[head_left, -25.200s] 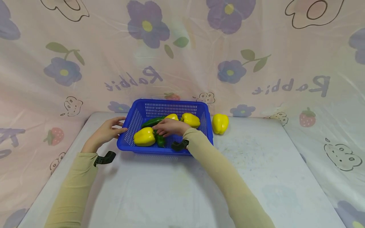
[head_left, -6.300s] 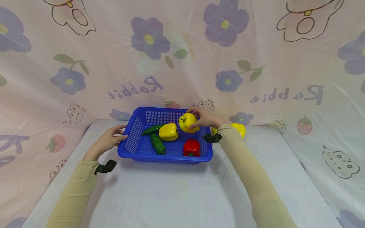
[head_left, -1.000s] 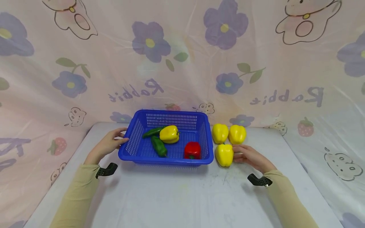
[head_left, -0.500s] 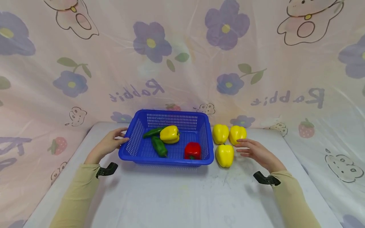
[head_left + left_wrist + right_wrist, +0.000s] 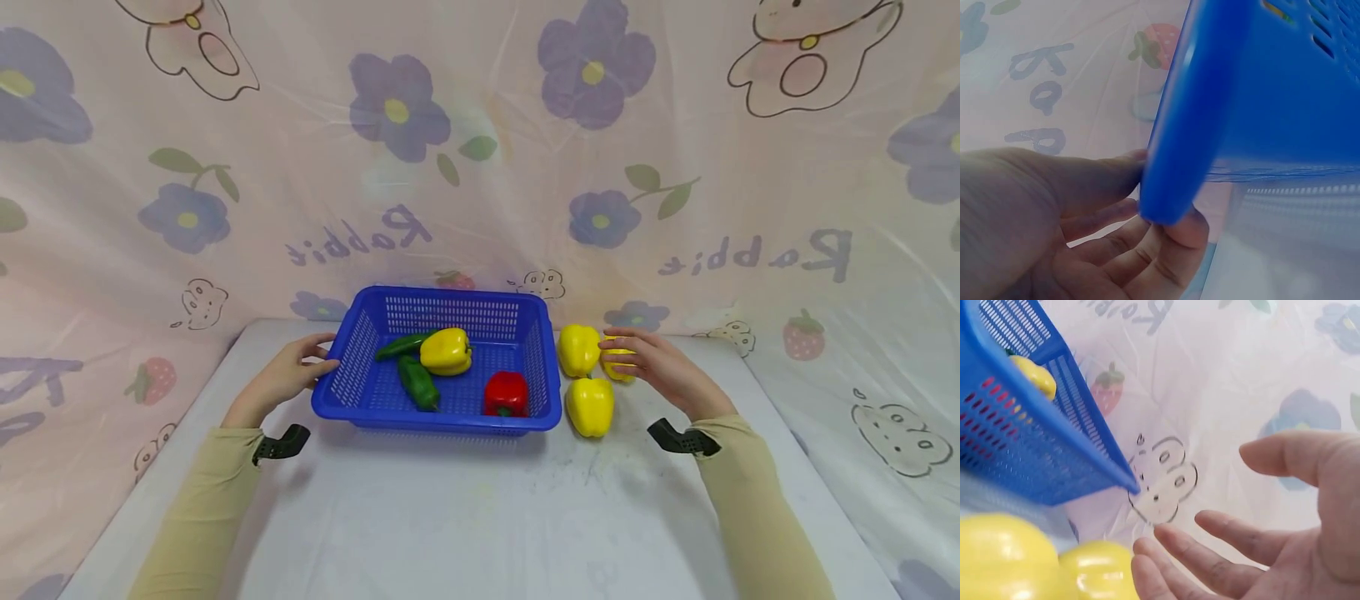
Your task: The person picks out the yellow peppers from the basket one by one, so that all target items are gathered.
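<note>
My left hand [image 5: 281, 379] grips the left rim of a blue plastic basket [image 5: 435, 423]; in the left wrist view the thumb lies against the rim [image 5: 1188, 125] and fingers curl beneath it. Inside the basket are a yellow bell pepper [image 5: 446, 352], two green chili peppers, one slim [image 5: 401, 346] and one thicker [image 5: 418, 385], and a red bell pepper [image 5: 506, 393]. Right of it lie a front yellow bell pepper [image 5: 590, 408], a back-left one [image 5: 578, 350], and a back-right one [image 5: 618, 367] partly hidden by my right hand [image 5: 663, 371], which hovers with fingers spread, holding nothing.
The basket stands at the back of a white-covered table [image 5: 450, 517]. Behind it hangs a printed curtain [image 5: 495, 192] with flowers and rabbits, which also drapes along both sides. A black mount sits on each wrist.
Since the oldest frame, two yellow bell peppers have left the basket for the table. Lately my right hand drew away from the front pepper, then moved up and left over the back-right one.
</note>
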### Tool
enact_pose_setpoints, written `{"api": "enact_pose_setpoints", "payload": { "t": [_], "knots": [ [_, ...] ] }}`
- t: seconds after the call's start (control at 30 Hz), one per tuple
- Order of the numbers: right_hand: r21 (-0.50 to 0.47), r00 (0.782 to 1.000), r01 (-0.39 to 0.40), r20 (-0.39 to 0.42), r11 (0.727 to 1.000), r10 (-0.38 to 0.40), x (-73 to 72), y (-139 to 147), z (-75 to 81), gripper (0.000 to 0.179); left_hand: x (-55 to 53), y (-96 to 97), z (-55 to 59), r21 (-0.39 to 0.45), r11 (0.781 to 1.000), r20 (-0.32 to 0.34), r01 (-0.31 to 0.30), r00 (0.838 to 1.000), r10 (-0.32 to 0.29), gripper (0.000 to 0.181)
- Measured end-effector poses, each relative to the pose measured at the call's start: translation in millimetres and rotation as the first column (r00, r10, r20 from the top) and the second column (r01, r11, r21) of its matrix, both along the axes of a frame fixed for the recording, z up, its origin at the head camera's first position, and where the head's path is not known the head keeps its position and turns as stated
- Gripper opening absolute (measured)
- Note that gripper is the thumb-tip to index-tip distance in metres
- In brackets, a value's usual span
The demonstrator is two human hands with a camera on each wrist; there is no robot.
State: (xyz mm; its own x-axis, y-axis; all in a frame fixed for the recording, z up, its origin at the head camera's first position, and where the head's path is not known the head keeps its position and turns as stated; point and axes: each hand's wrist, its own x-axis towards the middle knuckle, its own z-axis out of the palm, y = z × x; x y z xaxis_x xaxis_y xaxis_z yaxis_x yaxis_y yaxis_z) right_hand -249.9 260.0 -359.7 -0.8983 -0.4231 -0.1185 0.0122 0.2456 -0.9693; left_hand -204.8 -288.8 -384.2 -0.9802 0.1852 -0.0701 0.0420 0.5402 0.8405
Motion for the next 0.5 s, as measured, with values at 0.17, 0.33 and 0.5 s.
{"api": "enact_pose_setpoints", "payload": {
  "t": [0.17,0.33,0.5],
  "knots": [
    [-0.015,1.000,-0.020,-0.012,1.000,0.020,-4.1,-15.3,7.3,0.058,-0.1,0.6,0.4,-0.004,1.000,-0.003,0.000,1.000,0.000,0.058],
    [0.011,0.999,-0.053,-0.013,0.999,0.053,-7.5,-33.3,15.0,0.054,0.7,1.2,0.2,0.002,1.000,-0.006,0.001,1.000,-0.001,0.058],
    [0.018,0.997,-0.073,-0.009,0.997,0.073,-11.6,-49.5,19.2,0.049,-0.5,1.7,-0.2,0.008,1.000,-0.006,0.001,1.000,-0.001,0.058]
  ]
}}
